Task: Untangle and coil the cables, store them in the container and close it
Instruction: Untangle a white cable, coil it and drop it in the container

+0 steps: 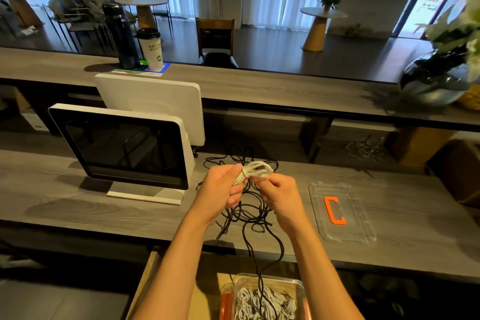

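My left hand (225, 184) and my right hand (279, 193) hold a small coiled white cable (255, 170) between them, above the grey counter. Under the hands lies a tangle of black cables (246, 212); one strand hangs over the counter's front edge into a clear container (298, 287) with orange latches below. Inside the container lie white coiled cables (249, 301). The container's clear lid (363, 226) with an orange handle (335, 210) lies flat on the counter to the right of my hands.
A white point-of-sale screen (122, 148) stands on the counter left of my hands. On the raised shelf behind are a dark bottle (120, 36), a paper cup (150, 47) and a glass vase (439, 80) at far right. The container rests on a brown surface (202, 293).
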Demonstrator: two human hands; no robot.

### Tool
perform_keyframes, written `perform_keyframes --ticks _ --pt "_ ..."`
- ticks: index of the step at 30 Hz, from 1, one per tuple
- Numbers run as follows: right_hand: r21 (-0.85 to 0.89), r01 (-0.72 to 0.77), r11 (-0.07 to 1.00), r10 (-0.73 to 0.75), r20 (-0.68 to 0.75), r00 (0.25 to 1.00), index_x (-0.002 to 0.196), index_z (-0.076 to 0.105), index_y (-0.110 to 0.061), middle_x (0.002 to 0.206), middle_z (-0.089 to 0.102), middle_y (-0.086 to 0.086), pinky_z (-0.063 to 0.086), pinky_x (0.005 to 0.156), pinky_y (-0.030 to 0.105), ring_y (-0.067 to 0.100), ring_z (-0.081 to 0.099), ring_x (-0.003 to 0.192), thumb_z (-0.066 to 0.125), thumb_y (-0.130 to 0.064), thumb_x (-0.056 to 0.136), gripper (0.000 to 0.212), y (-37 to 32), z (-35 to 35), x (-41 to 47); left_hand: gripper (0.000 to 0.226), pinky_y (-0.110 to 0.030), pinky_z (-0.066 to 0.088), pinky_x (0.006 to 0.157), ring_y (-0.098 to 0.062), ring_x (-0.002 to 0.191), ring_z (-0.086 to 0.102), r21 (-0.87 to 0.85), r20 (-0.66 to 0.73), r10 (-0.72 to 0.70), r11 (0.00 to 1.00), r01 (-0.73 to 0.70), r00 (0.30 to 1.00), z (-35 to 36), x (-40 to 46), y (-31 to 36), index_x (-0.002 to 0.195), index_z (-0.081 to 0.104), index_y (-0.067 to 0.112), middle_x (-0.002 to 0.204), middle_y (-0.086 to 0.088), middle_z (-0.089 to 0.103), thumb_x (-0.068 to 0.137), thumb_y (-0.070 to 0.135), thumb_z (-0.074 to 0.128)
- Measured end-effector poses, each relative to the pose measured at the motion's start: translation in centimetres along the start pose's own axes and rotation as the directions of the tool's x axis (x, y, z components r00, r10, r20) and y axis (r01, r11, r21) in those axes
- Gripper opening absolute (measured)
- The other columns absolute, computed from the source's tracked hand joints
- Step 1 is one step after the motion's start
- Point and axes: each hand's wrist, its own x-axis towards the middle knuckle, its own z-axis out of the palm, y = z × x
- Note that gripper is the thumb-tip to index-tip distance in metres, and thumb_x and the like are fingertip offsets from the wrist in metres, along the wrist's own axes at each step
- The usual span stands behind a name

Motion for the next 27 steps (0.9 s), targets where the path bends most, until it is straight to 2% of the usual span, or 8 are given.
perform_keyframes --ticks 4,8,12,15,17,19,23,27 --pt "-0.063 0.090 0.994 -0.085 0.081 0.993 0.075 0.072 -0.004 0.053 0.043 -0.004 0.027 0.049 0.023 0.010 0.032 0.051 0.061 -0.019 0.098 0.030 0.0 1.4 -0.3 0.039 -0.020 0.027 0.040 -0.009 0.042 0.033 -0.028 -0.222 -0.048 0.999 0.043 0.974 0.0 0.7 -0.6 0.079 0.063 0.006 0.053 0.001 0.040 0.106 0.026 0.042" --pt "0.023 -0.085 0.996 0.086 -0.053 0.995 0.077 0.079 -0.013 0.049 0.038 -0.004 0.026 0.045 0.018 0.006 0.030 0.046 0.060 -0.042 0.096 0.040 -0.8 2.4 -0.5 0.040 -0.029 0.038 0.050 -0.011 0.051 0.045 0.447 -0.339 0.157 0.894 0.011 0.928 0.3 1.0 -1.0 0.068 0.063 0.012 0.054 0.003 0.049 0.103 0.026 0.048" --pt "0.033 -0.320 0.947 0.320 -0.207 0.925 0.060 0.073 -0.015 0.047 0.038 -0.003 0.024 0.044 0.022 0.008 0.028 0.044 0.057 -0.054 0.094 0.054 -1.0 2.5 -0.1 0.030 -0.039 0.046 0.065 -0.025 0.071 0.058 0.777 -0.125 0.331 0.619 -0.115 0.935 0.6 0.8 -1.3 0.091 0.067 0.006 0.076 -0.011 0.063 0.104 0.021 0.045" --pt "0.107 -0.411 0.905 0.424 -0.183 0.887 0.057 0.065 -0.013 0.047 0.036 -0.004 0.020 0.044 0.023 0.009 0.026 0.044 0.059 -0.046 0.096 0.052 -1.1 2.0 -0.2 0.022 -0.036 0.045 0.058 -0.025 0.069 0.060 0.897 0.093 0.400 0.363 -0.251 0.912 0.4 0.6 -1.7 0.103 0.067 0.006 0.081 -0.012 0.064 0.103 0.018 0.048" --pt "0.176 -0.450 0.875 0.474 -0.128 0.871 0.059 0.062 -0.013 0.046 0.035 -0.005 0.019 0.041 0.021 0.008 0.026 0.042 0.057 -0.042 0.098 0.048 -1.3 1.6 -0.4 0.019 -0.039 0.049 0.058 -0.025 0.066 0.060 0.887 0.116 0.391 0.373 -0.272 0.913 0.3 0.7 -1.9 0.100 0.067 0.007 0.077 -0.010 0.063 0.102 0.017 0.051" --pt "0.097 -0.440 0.893 0.447 -0.068 0.892 0.065 0.067 -0.013 0.049 0.037 -0.006 0.021 0.042 0.021 0.008 0.027 0.043 0.055 -0.038 0.099 0.043 -1.3 1.2 -0.5 0.026 -0.037 0.048 0.064 -0.024 0.072 0.060 0.881 0.019 0.306 0.445 -0.161 0.952 0.3 1.3 -1.7 0.097 0.066 0.010 0.079 -0.009 0.064 0.104 0.025 0.046" --pt "-0.265 -0.213 0.940 0.267 0.189 0.945 0.090 0.073 -0.010 0.063 0.050 0.000 0.035 0.050 0.022 0.011 0.041 0.055 0.057 -0.026 0.099 0.024 -1.7 0.1 -1.1 0.035 -0.031 0.046 0.060 -0.021 0.068 0.058 0.803 -0.155 0.185 0.596 0.014 0.970 -1.0 2.3 -1.5 0.075 0.061 0.018 0.068 -0.001 0.057 0.104 0.032 0.046" --pt "-0.625 0.012 0.780 0.184 0.247 0.951 0.102 0.071 -0.018 0.073 0.061 -0.005 0.045 0.055 0.020 0.006 0.052 0.060 0.056 -0.028 0.100 0.019 -2.6 -0.9 -0.9 0.037 -0.042 0.056 0.067 -0.023 0.062 0.062 0.773 -0.161 0.094 0.631 0.066 0.983 -1.6 2.1 -1.8 0.072 0.063 0.015 0.067 -0.009 0.062 0.102 0.033 0.050"
